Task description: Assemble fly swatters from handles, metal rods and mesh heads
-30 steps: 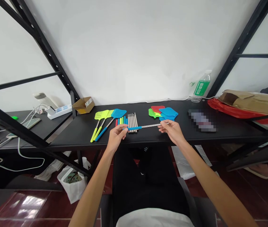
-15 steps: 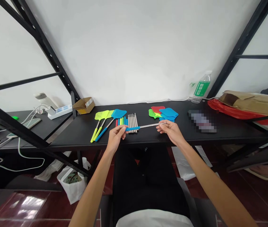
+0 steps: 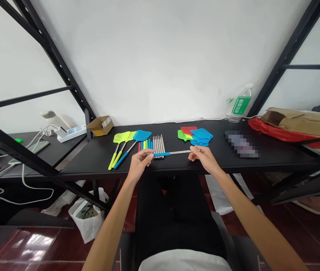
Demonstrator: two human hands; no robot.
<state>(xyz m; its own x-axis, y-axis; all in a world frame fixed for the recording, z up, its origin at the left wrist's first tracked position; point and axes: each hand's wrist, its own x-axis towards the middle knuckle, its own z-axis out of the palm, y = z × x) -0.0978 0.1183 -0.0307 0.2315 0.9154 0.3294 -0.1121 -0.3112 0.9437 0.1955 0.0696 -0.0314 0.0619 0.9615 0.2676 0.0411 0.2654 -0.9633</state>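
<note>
A thin metal rod (image 3: 180, 152) with a blue grip (image 3: 162, 154) is held level between my hands, above the front of the black table. My left hand (image 3: 141, 162) is closed on the end of the blue grip. My right hand (image 3: 202, 156) pinches the far end of the rod, hiding its tip. Behind the grip lie several bare metal rods (image 3: 159, 145) in a row. Beside them are several coloured grips (image 3: 146, 145) in red, blue and yellow-green. Loose swatter heads (image 3: 202, 135) in blue, red, green and yellow are piled behind my right hand.
Left of my left hand lie several whole fly swatters (image 3: 123, 152), yellow-green and blue. A small cardboard box (image 3: 100, 127) sits at the back left. A water bottle (image 3: 241, 103), a blurred-out item (image 3: 241, 143) and a brown package (image 3: 298, 121) are rightward. Black shelf posts (image 3: 286, 60) flank the table.
The blue grip has shifted slightly right, and less bare metal shows between my hands. My right hand's fingertips now cover the rod's end. Everything on the table stays put.
</note>
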